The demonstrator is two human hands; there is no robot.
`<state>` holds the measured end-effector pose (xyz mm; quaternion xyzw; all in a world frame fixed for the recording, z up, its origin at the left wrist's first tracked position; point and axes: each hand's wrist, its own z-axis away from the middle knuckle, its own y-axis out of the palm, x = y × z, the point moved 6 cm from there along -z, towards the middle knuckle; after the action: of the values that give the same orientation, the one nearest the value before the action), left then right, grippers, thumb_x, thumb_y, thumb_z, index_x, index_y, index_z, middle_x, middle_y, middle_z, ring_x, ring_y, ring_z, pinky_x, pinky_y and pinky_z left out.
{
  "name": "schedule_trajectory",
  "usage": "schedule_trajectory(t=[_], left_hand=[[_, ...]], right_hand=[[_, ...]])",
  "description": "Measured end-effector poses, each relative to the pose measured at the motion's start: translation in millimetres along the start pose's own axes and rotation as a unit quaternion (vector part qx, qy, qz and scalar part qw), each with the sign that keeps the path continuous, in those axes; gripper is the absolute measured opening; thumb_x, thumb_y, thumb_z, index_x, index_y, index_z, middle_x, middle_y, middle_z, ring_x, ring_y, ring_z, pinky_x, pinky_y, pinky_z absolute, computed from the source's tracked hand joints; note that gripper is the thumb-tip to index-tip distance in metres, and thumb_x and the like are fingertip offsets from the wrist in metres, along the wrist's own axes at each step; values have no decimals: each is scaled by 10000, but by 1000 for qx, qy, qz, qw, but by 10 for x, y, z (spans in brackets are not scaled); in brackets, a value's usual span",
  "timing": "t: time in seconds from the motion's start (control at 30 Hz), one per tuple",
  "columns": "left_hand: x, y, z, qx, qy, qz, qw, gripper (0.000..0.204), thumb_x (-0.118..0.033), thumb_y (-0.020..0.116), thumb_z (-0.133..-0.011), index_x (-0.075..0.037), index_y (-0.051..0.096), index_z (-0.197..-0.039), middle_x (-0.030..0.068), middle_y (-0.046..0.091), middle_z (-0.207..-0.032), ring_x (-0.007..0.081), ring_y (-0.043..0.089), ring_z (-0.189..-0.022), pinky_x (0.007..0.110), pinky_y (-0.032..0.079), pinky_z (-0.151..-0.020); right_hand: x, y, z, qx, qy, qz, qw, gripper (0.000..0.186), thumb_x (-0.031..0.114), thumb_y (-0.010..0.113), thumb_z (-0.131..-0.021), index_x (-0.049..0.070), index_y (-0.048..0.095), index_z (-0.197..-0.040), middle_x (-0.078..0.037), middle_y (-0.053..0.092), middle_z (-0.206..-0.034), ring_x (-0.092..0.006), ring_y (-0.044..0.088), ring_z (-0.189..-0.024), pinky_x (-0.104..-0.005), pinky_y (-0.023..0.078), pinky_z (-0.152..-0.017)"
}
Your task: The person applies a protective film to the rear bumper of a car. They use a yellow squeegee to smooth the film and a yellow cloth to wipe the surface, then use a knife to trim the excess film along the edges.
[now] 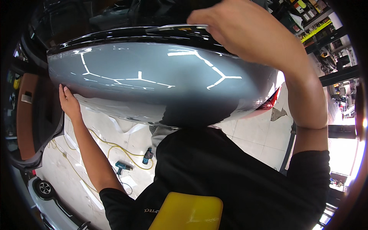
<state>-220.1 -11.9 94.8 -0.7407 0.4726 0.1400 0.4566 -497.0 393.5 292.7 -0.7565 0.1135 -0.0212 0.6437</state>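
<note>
Glossy grey car panel [149,63] stretches across my head view just in front of the person's body, its long axis running left to right and its face bowed outward. From the right hand [230,28], most of it lies below and to the left; from the left hand [69,102], it extends up and to the right. The right hand is the nearer one to the dark trim [115,36] along its upper edge.

I see the right fingers curled there, with a slim pale piece [176,27] pointing left from beneath them, roughly in line with the trim. I cannot tell how tightly they close, or whether they hold it. The left hand has its fingers extended at the panel's lower left edge, gripping nothing that I can see.

A red lamp [270,101] marks the panel's right end. Below, the pale tiled floor [245,142] carries a yellow cable [112,145] and two teal power tools [122,166]. Farther out I make out a brown-lined car door [28,119] and another car [57,211] on the left, and stocked shelves [310,17] at upper right.
</note>
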Motion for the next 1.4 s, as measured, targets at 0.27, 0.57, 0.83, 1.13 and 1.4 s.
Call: schedule_trajectory(t=[0.27, 0.57, 0.83, 1.13, 1.4], left_hand=[[238, -54, 644, 26, -28, 32, 999, 508, -328, 505, -1020, 30, 543, -1379, 215, 576, -1383, 322, 555, -1277, 365, 397, -1083], [383, -41, 1317, 75, -101, -24, 992, 487, -331, 513, -1021, 15, 568, -1359, 223, 578, -1379, 337, 549, -1282, 370, 390, -1087], [299, 47, 1444, 98, -104, -28, 989, 499, -334, 513, -1019, 21, 561, -1367, 221, 584, -1372, 333, 543, -1290, 372, 387, -1094], [239, -6, 1367, 118, -85, -42, 989, 505, -352, 499, -1023, 24, 573, -1352, 210, 591, -1366, 326, 545, -1288, 369, 392, -1089], [197, -44, 1250, 132, -58, -49, 988, 508, -367, 497, -1025, 32, 592, -1325, 216, 586, -1370, 332, 546, -1285, 370, 390, -1088]], right_hand=[[-60, 185, 116, -29, -28, -14, 999, 254, 62, 579, -908, 58, 664, -1147, -202, 685, -855, -383, 661, -829, -464, 517, -781], [-142, 154, 403, -56, -48, -5, 997, 261, 82, 602, -918, 78, 665, -1172, -184, 694, -925, -392, 647, -878, -460, 506, -801], [-308, 163, 689, -84, -43, 48, 994, 271, 96, 610, -927, 102, 667, -1193, -127, 724, -1015, -351, 667, -889, -440, 516, -842], [-482, 89, 940, -66, -21, 15, 998, 254, 72, 610, -912, 92, 674, -1157, -131, 713, -944, -342, 662, -869, -428, 515, -801], [-481, -139, 1022, 21, 29, -48, 998, 232, 48, 597, -836, -16, 646, -1053, -195, 660, -734, -365, 663, -682, -425, 519, -614]])
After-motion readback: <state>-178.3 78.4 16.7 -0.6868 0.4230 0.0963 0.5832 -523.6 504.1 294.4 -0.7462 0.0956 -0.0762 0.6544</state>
